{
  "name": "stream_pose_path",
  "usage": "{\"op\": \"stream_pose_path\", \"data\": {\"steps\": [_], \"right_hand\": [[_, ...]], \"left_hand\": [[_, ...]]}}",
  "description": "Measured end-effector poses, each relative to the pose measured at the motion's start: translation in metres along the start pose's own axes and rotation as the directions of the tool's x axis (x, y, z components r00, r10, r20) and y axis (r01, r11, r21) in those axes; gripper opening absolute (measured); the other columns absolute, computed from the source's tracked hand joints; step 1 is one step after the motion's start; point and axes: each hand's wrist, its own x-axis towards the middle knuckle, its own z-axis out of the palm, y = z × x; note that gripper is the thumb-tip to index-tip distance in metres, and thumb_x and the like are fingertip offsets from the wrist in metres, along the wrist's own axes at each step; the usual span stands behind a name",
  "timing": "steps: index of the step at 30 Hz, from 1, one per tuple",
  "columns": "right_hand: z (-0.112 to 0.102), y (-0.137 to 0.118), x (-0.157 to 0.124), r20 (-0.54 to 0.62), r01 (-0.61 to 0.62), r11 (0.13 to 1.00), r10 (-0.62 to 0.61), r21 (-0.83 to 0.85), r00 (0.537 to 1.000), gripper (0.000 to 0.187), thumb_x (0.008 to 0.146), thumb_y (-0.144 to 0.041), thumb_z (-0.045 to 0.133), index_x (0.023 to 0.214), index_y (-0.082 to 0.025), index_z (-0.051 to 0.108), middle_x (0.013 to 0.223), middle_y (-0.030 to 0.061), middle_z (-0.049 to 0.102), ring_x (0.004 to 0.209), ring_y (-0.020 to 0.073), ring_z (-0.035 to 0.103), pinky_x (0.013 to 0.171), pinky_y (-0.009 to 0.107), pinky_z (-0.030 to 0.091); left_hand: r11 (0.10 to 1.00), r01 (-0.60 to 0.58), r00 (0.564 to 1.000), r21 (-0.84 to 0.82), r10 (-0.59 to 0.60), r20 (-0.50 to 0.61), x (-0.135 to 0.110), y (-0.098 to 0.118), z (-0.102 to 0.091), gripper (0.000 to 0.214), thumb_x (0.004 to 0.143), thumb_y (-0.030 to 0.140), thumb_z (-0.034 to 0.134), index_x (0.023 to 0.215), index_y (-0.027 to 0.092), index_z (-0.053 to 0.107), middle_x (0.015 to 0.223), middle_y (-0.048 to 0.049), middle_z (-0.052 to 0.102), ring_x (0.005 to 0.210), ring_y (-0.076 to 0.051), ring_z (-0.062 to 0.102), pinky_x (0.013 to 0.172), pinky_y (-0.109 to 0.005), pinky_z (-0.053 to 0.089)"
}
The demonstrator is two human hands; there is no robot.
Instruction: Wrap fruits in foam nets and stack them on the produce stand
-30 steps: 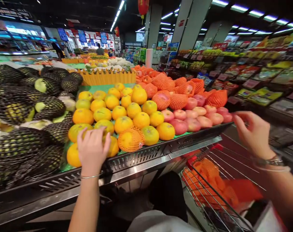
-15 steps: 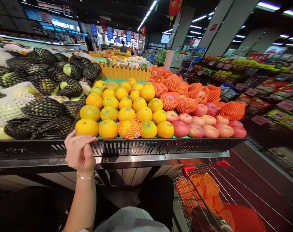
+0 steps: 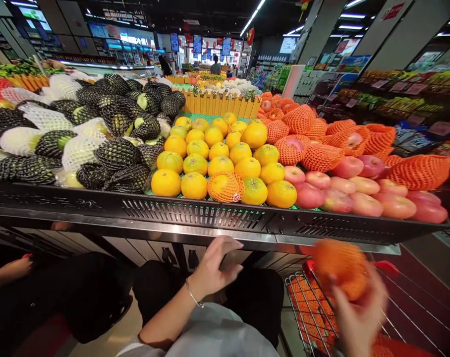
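Note:
My right hand point(image 3: 357, 315) is low at the right, blurred by motion, and closed on a fruit in an orange foam net point(image 3: 340, 267) above the shopping cart point(image 3: 303, 302). My left hand point(image 3: 213, 265) hangs below the display shelf edge point(image 3: 210, 218) with fingers spread and nothing in it; a thin bracelet circles its wrist. Above it lie rows of oranges point(image 3: 217, 163), one in an orange net point(image 3: 225, 186). Right of them are pink apples point(image 3: 359, 191), some in orange nets.
Black and white netted fruit point(image 3: 98, 144) fills the shelf's left part. A yellow fence point(image 3: 219, 105) bounds the back. Another person's hand point(image 3: 11, 270) shows at lower left. More orange nets lie in the cart. Shelves of goods point(image 3: 407, 94) line the aisle on the right.
My left hand dropped from the shelf edge to below it and moved right. My right hand came back into view holding a netted fruit over the cart. The view shifted lower and left.

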Motion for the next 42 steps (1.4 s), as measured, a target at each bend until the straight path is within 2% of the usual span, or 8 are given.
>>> {"op": "stream_pose_path", "data": {"steps": [3, 9, 13, 20, 29, 34, 38, 42], "right_hand": [[0.049, -0.053, -0.008, 0.035, 0.153, 0.920, -0.177, 0.361, 0.984, 0.064, 0.090, -0.050, 0.044, 0.146, -0.057, 0.014, 0.143, 0.0040, 0.047, 0.127, 0.0348, 0.053, 0.093, 0.066, 0.052], [0.082, -0.115, 0.007, 0.119, 0.303, 0.731, -0.464, 0.612, 0.878, 0.042, 0.095, -0.037, 0.051, 0.136, -0.029, 0.052, 0.123, 0.0074, 0.066, 0.106, 0.0233, 0.065, 0.092, 0.037, 0.054], [0.087, -0.125, 0.014, 0.120, 0.229, 0.672, -0.431, 0.705, 0.894, 0.039, 0.092, -0.039, 0.057, 0.129, -0.026, 0.057, 0.094, 0.0029, 0.066, 0.080, 0.0163, 0.062, 0.077, 0.028, 0.052], [0.109, -0.122, 0.005, -0.030, 0.083, 0.387, -0.142, 0.918, 0.989, 0.039, 0.093, -0.042, 0.054, 0.128, -0.026, 0.052, 0.111, 0.0070, 0.063, 0.081, 0.0152, 0.061, 0.075, 0.029, 0.052], [0.110, -0.139, 0.003, -0.088, 0.136, 0.407, -0.134, 0.903, 0.987, 0.030, 0.077, -0.022, 0.071, 0.106, -0.023, 0.063, 0.089, 0.0027, 0.069, 0.080, 0.0165, 0.066, 0.072, 0.026, 0.053], [0.122, -0.138, -0.004, -0.064, 0.096, 0.329, -0.105, 0.940, 0.992, 0.024, 0.090, -0.038, 0.058, 0.107, -0.023, 0.063, 0.091, 0.0046, 0.069, 0.081, 0.0164, 0.066, 0.075, 0.028, 0.053], [0.125, -0.133, -0.004, 0.032, 0.059, 0.466, -0.185, 0.883, 0.982, 0.022, 0.087, -0.037, 0.062, 0.102, -0.021, 0.067, 0.095, 0.0061, 0.071, 0.084, 0.0185, 0.067, 0.075, 0.028, 0.053], [0.123, -0.133, 0.001, -0.041, 0.150, 0.552, -0.205, 0.820, 0.978, 0.009, 0.081, -0.022, 0.066, 0.089, -0.022, 0.070, 0.084, 0.0024, 0.070, 0.075, 0.0159, 0.065, 0.068, 0.025, 0.052]], "left_hand": [[0.995, -0.098, 0.974, 0.031, 0.089, 0.210, 0.005, 0.009, 0.001, 0.034, 0.098, 0.032, 0.043, 0.130, 0.022, 0.047, 0.119, -0.0066, 0.065, 0.114, -0.015, 0.063, 0.102, -0.024, 0.051], [0.999, 0.029, 0.998, 0.031, -0.027, -0.052, -0.020, -0.019, -0.004, 0.005, 0.089, 0.021, 0.063, 0.094, 0.022, 0.065, 0.087, -0.0040, 0.064, 0.085, -0.018, 0.060, 0.078, -0.032, 0.053], [0.997, 0.075, 0.989, -0.007, -0.075, -0.125, -0.028, -0.028, -0.012, 0.005, 0.087, 0.015, 0.066, 0.089, 0.020, 0.065, 0.083, -0.0026, 0.063, 0.080, -0.016, 0.059, 0.073, -0.026, 0.049], [0.931, 0.263, 0.911, -0.254, -0.326, -0.254, -0.022, -0.040, -0.012, 0.006, 0.090, 0.016, 0.059, 0.091, 0.021, 0.057, 0.094, -0.0022, 0.061, 0.090, -0.014, 0.060, 0.082, -0.025, 0.048], [0.795, 0.451, 0.822, -0.405, -0.546, -0.158, -0.024, -0.048, 0.001, 0.005, 0.092, 0.024, 0.056, 0.091, 0.021, 0.053, 0.086, 0.0002, 0.055, 0.080, -0.013, 0.056, 0.075, -0.023, 0.045], [0.864, 0.379, 0.825, -0.333, -0.478, -0.301, -0.025, -0.053, -0.002, 0.005, 0.088, 0.021, 0.062, 0.092, 0.021, 0.059, 0.094, -0.0030, 0.058, 0.092, -0.017, 0.058, 0.084, -0.028, 0.047], [0.887, 0.294, 0.840, -0.356, -0.417, -0.347, -0.024, -0.053, -0.002, 0.010, 0.082, 0.022, 0.070, 0.090, 0.022, 0.063, 0.094, -0.0033, 0.059, 0.094, -0.017, 0.059, 0.085, -0.029, 0.049], [0.731, 0.245, 0.726, -0.637, -0.574, -0.379, -0.027, -0.053, 0.004, 0.048, 0.069, 0.031, 0.083, 0.109, 0.026, 0.057, 0.107, -0.0037, 0.059, 0.094, -0.017, 0.062, 0.082, -0.029, 0.052]]}}
